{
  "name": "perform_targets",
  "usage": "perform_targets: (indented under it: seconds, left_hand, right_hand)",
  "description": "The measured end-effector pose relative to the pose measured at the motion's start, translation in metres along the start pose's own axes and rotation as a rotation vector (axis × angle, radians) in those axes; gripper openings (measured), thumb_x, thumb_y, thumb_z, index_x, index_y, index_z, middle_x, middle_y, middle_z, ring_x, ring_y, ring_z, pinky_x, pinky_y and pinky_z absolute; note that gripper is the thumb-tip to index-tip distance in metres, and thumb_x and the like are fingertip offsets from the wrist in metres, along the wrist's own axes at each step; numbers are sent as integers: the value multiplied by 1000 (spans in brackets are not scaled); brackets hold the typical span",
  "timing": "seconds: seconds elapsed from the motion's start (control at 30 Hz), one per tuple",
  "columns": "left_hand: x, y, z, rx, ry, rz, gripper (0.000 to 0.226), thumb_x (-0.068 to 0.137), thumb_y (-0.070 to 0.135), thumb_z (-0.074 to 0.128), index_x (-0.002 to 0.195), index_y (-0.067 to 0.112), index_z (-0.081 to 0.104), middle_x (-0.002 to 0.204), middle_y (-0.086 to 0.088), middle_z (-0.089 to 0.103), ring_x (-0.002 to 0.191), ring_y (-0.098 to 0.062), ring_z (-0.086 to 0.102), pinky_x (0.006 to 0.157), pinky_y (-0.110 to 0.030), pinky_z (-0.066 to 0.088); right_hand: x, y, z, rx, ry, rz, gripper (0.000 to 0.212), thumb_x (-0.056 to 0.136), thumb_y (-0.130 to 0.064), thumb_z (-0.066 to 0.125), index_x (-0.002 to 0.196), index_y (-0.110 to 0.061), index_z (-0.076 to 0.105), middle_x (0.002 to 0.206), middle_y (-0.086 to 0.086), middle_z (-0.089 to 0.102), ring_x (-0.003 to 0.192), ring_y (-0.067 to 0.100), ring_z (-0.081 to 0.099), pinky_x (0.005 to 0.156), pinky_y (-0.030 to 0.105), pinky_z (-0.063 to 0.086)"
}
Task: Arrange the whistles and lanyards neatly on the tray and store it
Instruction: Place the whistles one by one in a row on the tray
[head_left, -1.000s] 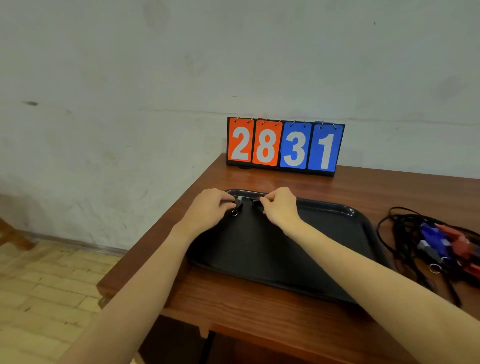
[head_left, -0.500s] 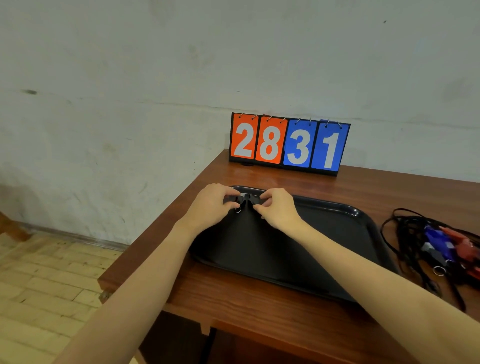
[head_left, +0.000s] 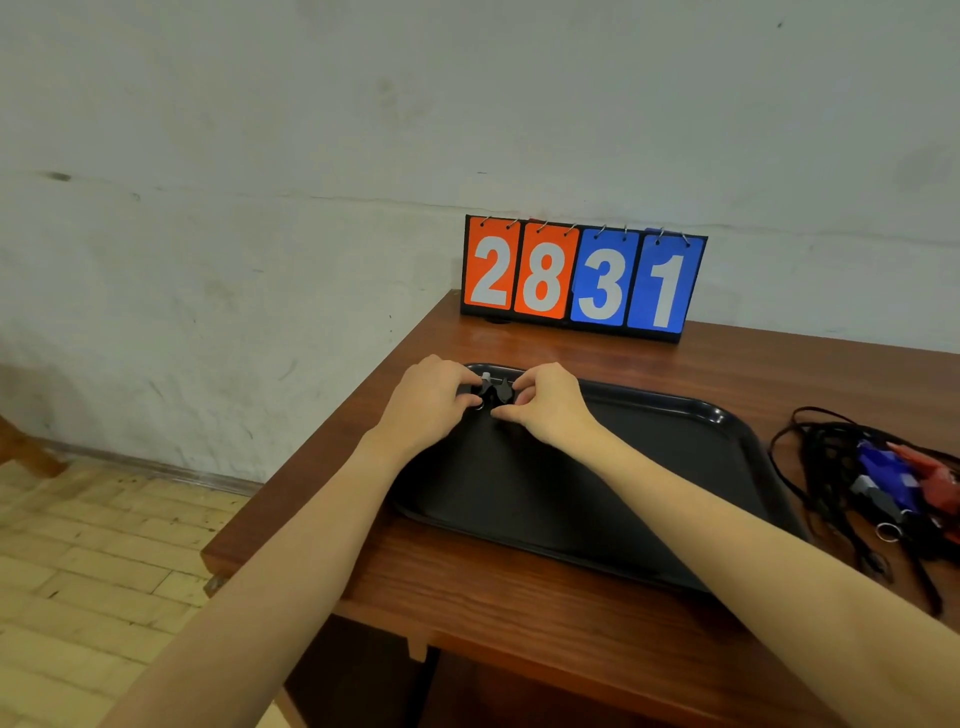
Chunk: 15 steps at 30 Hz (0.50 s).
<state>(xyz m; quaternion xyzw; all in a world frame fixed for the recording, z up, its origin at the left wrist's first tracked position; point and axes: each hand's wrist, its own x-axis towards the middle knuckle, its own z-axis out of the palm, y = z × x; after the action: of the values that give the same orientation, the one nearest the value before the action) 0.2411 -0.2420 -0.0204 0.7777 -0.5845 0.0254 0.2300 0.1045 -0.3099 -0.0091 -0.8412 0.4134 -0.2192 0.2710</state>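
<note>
Black whistle: pinched by left hand and right hand over tray corner, centre frame. Lower flat, align with rim, release; remaining lanyards lie at right edge.

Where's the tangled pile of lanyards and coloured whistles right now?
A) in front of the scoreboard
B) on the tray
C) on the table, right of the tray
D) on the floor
C: the pile of lanyards and whistles lies on the wooden table just past the right edge of the black tray, not on it.
</note>
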Motion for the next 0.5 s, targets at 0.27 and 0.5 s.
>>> perform_targets:
  seconds: [0.27, 0.5]
  left_hand:
    - [0, 0, 0, -4, 12, 15, 35, 92, 24, 61, 127, 19, 62, 131, -3, 61, 121, -21, 53, 104, -36, 39]
    - [-2, 2, -4, -44, 62, 19, 33, 93, 22, 59, 126, 18, 62, 130, -2, 62, 121, -20, 54, 106, -36, 39]
  right_hand:
    - [1, 3, 3, -3, 48, 7, 41, 76, -26, 77, 106, -3, 63, 98, 12, 68, 85, 19, 63, 77, 27, 49]
    - [1, 7, 1, 10, 60, -4, 48, 74, -30, 78, 111, -5, 61, 100, 10, 67, 84, 15, 60, 76, 25, 48]
